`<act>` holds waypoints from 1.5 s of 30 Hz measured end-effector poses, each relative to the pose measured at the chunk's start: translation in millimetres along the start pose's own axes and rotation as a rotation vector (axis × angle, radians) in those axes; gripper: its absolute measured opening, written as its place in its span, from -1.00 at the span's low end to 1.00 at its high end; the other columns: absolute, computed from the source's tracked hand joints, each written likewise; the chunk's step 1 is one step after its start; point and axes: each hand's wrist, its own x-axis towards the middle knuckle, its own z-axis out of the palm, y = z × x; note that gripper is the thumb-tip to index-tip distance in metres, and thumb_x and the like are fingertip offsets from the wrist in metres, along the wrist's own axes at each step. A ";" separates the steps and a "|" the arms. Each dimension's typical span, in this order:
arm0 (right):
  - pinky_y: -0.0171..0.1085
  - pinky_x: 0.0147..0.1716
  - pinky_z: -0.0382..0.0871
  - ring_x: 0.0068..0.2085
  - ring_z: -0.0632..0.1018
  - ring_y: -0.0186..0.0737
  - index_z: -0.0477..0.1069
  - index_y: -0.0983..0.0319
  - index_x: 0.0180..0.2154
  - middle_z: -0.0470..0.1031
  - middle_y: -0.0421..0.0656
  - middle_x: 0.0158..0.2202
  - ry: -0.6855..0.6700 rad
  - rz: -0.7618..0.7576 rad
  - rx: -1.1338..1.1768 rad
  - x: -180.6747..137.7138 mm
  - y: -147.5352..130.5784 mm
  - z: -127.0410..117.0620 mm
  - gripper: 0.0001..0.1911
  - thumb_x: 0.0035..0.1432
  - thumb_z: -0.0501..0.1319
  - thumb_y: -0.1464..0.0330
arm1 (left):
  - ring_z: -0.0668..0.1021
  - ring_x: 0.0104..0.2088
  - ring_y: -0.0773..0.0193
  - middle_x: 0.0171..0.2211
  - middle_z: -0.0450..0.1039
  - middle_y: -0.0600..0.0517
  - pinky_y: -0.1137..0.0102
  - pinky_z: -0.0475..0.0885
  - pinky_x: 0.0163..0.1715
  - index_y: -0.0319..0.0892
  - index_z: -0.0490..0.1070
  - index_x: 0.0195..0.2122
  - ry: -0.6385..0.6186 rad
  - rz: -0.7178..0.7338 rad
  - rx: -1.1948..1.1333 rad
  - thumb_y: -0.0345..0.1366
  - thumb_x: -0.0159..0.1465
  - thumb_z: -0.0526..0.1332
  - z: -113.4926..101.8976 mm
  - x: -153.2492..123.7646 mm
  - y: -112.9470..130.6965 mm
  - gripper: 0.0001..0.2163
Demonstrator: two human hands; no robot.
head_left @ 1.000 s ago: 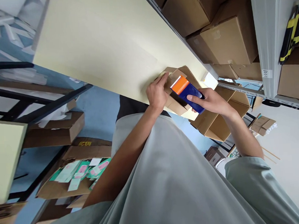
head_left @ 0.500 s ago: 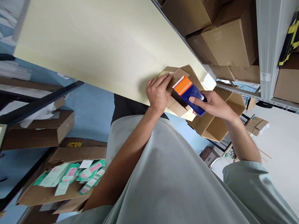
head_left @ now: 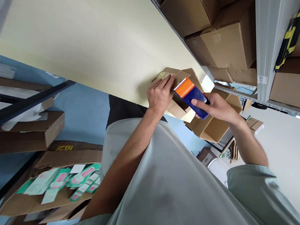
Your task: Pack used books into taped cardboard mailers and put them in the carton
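My right hand is wrapped around a blue and orange packing tape dispenser, thumb lying on its blue side. The dispenser's white serrated edge points toward my left hand and sits over a small cardboard box at the table's near edge. The box's flaps stand partly up, and its inside is mostly hidden by the dispenser. My left hand grips the box by its left side, fingers bent over a flap. Whether tape comes off the dispenser cannot be made out.
The pale yellow table stretches away to the upper left. Shelving with large cardboard boxes borders its far side. Beyond my right hand stands an open carton. At lower left, a carton holds green and pink packets.
The view has shifted slightly, so the surroundings sit a little further left. Both hands keep their grips; the dispenser and the box have barely moved relative to each other.
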 end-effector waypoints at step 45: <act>-0.20 -0.51 0.50 -0.47 0.66 -0.11 0.56 0.12 -0.33 0.67 -0.15 -0.46 -0.133 0.181 0.093 -52.7 -19.0 -30.4 -0.40 0.21 0.38 -0.28 | 0.72 0.16 0.00 0.13 0.71 -0.14 0.24 0.60 0.19 -0.04 0.62 0.26 0.071 -0.073 -0.144 -0.01 0.58 0.15 -1.7 7.5 -16.6 -0.60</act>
